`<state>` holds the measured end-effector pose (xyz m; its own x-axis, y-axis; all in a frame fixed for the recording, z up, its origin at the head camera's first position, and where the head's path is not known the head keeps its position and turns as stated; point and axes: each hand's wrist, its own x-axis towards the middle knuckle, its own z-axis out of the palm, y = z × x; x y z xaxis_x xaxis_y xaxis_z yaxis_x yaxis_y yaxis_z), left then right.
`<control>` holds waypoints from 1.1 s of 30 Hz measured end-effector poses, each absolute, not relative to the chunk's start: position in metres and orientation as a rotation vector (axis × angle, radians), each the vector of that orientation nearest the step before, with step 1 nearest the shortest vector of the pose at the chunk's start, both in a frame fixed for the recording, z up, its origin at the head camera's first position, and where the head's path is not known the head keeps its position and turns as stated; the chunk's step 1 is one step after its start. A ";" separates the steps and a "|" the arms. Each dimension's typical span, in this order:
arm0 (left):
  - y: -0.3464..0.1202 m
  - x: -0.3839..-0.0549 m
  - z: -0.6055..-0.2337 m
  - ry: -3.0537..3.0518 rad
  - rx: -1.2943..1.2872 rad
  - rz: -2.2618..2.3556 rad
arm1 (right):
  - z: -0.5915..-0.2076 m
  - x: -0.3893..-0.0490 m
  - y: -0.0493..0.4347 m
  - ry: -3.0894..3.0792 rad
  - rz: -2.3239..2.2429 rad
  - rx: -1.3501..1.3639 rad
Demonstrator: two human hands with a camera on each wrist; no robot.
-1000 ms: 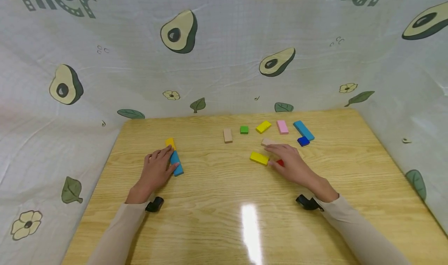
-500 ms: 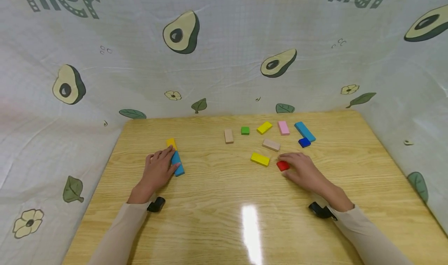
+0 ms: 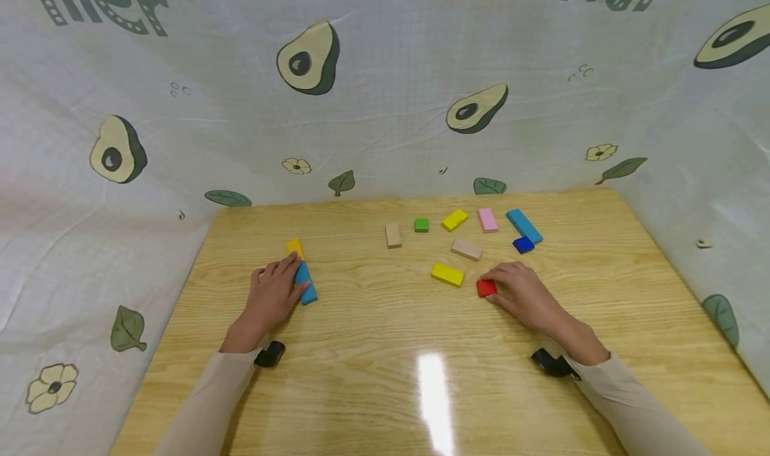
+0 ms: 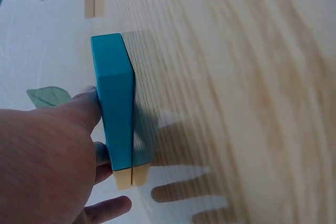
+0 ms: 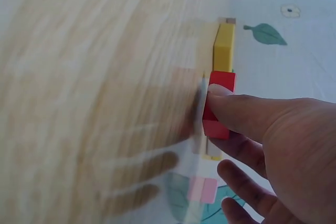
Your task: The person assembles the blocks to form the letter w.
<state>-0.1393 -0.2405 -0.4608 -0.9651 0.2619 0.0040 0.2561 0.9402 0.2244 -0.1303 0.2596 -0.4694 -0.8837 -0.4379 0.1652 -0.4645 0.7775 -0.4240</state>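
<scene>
My left hand (image 3: 273,294) rests on a flat light-blue block (image 3: 305,283) at the left of the table. In the left wrist view the thumb touches the upper face of the blue block (image 4: 115,108). An orange block (image 3: 295,247) lies end to end with it, its near part under the fingertips. On the right, my right hand (image 3: 526,294) pinches a small red block (image 3: 486,288) between thumb and index finger. The right wrist view has the thumb on the near side of the red block (image 5: 220,98), the other fingers loosely bent. A yellow block (image 3: 448,275) lies just left of it.
Behind lie two beige blocks (image 3: 466,249), a green block (image 3: 422,225), another yellow block (image 3: 454,220), a pink block (image 3: 488,220), a long blue block (image 3: 525,226) and a dark-blue one (image 3: 523,245). An avocado-print cloth (image 3: 385,135) hangs behind the wooden table (image 3: 361,349).
My right hand has moved from over the beige block toward me and right, and its thumb and index finger have closed on the red block, turning it slightly. The left hand stays put.
</scene>
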 end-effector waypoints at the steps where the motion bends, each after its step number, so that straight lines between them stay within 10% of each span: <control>1: -0.240 -0.139 -0.461 3.069 0.410 0.353 | -0.469 -0.130 0.259 -2.905 0.715 0.741; 33: -0.240 -0.138 -0.462 3.080 0.400 0.372 | -0.455 -0.123 0.149 -2.766 0.757 0.977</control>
